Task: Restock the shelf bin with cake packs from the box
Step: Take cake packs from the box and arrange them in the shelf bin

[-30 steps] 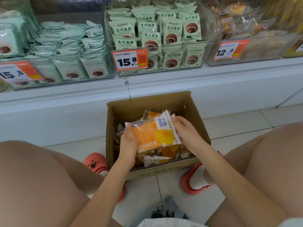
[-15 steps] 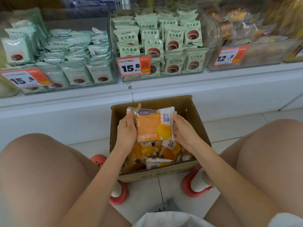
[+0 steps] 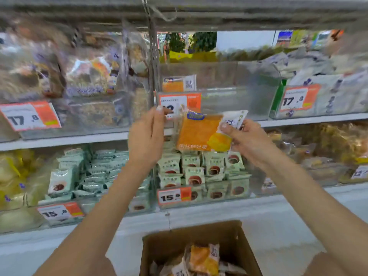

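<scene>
I hold an orange cake pack (image 3: 199,132) up in front of the middle shelf, just below the front of a clear shelf bin (image 3: 229,96) with an orange price tag. My right hand (image 3: 247,140) pinches the pack's white right end, thumb on the front. My left hand (image 3: 147,136) is at the pack's upper left corner and seems to pinch its clear edge. One similar cake pack (image 3: 179,83) stands inside the bin at its left. The open cardboard box (image 3: 245,248) sits on the floor below with several more packs in it.
Bins of bagged bread (image 3: 89,76) and pale packs (image 3: 328,92) flank the target bin. The shelf below holds bins of green-white cake packs (image 3: 199,168). A metal shelf upright (image 3: 153,56) runs just left of the target bin. The view is motion-blurred.
Both hands lifted the cake pack out of the box and up to the middle shelf bin. My view tilted up from the box to the shelves.
</scene>
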A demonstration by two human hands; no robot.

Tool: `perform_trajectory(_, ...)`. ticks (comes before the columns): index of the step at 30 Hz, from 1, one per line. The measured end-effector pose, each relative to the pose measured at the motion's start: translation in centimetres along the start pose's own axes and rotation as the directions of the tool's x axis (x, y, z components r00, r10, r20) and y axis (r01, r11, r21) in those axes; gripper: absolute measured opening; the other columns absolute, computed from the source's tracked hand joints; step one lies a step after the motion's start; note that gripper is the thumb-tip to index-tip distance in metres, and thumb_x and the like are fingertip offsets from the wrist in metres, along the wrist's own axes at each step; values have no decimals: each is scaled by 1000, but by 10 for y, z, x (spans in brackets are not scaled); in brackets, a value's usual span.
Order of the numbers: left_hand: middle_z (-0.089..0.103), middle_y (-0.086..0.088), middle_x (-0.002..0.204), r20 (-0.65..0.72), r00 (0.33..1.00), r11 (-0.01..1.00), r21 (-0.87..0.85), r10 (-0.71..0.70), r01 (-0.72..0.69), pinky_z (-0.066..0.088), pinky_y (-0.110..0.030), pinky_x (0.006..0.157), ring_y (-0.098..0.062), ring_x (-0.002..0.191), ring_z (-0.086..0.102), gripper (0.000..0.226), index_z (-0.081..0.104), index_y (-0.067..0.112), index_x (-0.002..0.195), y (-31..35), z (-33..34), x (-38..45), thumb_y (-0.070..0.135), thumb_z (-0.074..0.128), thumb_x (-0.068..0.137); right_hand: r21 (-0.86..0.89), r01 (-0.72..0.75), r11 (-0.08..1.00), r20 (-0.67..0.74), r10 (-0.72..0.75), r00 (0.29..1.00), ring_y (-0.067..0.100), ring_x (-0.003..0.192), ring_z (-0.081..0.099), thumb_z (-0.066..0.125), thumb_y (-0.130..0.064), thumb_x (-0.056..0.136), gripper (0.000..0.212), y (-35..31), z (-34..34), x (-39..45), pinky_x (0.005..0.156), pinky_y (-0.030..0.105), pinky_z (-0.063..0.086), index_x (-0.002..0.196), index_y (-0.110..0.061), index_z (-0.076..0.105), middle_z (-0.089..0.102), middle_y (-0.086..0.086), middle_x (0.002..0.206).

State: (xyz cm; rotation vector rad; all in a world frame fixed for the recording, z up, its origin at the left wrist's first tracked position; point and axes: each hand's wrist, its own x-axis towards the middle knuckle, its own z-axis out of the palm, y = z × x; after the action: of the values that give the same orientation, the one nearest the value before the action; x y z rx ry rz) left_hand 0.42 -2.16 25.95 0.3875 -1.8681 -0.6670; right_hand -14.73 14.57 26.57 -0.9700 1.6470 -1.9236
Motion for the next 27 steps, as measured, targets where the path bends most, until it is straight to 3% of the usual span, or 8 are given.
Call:
perform_trajectory(3, 58, 9, 78, -93, 961, 928, 299, 260, -222, 25, -20, 55, -6, 72, 48, 48, 60, 11, 100, 16, -2, 53, 45, 27, 95, -2, 142, 990, -17, -142, 990, 11, 69, 68, 60, -17, 89, 4, -58, -9, 47, 63, 33, 58, 90, -21, 62, 71, -9, 75)
perform_trajectory(6, 61, -5, 89, 33, 907, 806, 445, 421, -390, 31, -28, 62, -23, 84, 55, 47, 58, 8, 105, 14, 11, 87, 46, 32, 94, 53, 213, 976, -4, -213, 977, 13, 68, 67, 62, -20, 84, 6, -102, -14, 88, 62, 35, 58, 89, -19, 62, 68, -4, 78)
perform_trajectory(9, 54, -3, 63, 262, 859, 652, 565, 439, -505, 31, -26, 53, -25, 57, 53, 47, 52, 13, 77, 8, 34, 107, 54, 32, 91, 21, 183, 983, 22, -183, 983, 12, 64, 69, 61, -18, 89, 1, -130, -15, 134, 56, 34, 58, 90, -18, 61, 70, -3, 73)
perform_trajectory(12, 36, 5, 42, 316, 865, 547, 675, 390, -494, 11, -18, 46, -13, 34, 34, 53, 44, 17, 57, -3, 51, 107, 58, 36, 90, -110, 82, 991, 16, -80, 997, 15, 70, 68, 63, -17, 88, 7, -127, -10, 181, 61, 34, 57, 95, -16, 61, 71, 2, 83)
perform_trajectory(15, 40, 2, 35, 136, 851, 582, 674, 507, -455, 18, -16, 50, -17, 28, 38, 49, 51, 17, 46, -15, 62, 110, 48, 43, 82, -204, 34, 978, 19, -31, 999, 21, 95, 66, 70, -15, 82, 39, -108, 6, 224, 85, 41, 54, 118, -6, 59, 67, 12, 111)
perform_trajectory(17, 43, 1, 35, 62, 819, 592, 660, 570, -462, 21, -19, 51, -18, 29, 41, 47, 51, 17, 45, -23, 68, 114, 47, 45, 80, -241, 11, 971, 31, -3, 1000, 25, 107, 62, 73, -18, 79, 42, -93, 17, 248, 99, 49, 45, 117, -9, 60, 66, 11, 115)
perform_trajectory(21, 44, 0, 36, 22, 790, 581, 666, 613, -469, 21, -19, 51, -19, 31, 43, 46, 50, 17, 44, -29, 71, 114, 46, 47, 80, -284, -33, 958, 102, 64, 993, 24, 102, 58, 74, -23, 78, 27, -63, 36, 276, 86, 44, 46, 102, -20, 62, 66, 1, 97)
perform_trajectory(27, 45, 0, 36, -12, 749, 550, 686, 663, -476, 19, -20, 53, -20, 31, 43, 48, 48, 17, 43, -33, 75, 115, 45, 47, 81, -415, -14, 910, 176, 95, 980, 15, 107, 56, 68, -19, 86, 31, -33, 46, 284, 84, 39, 45, 114, -21, 56, 63, -4, 106)
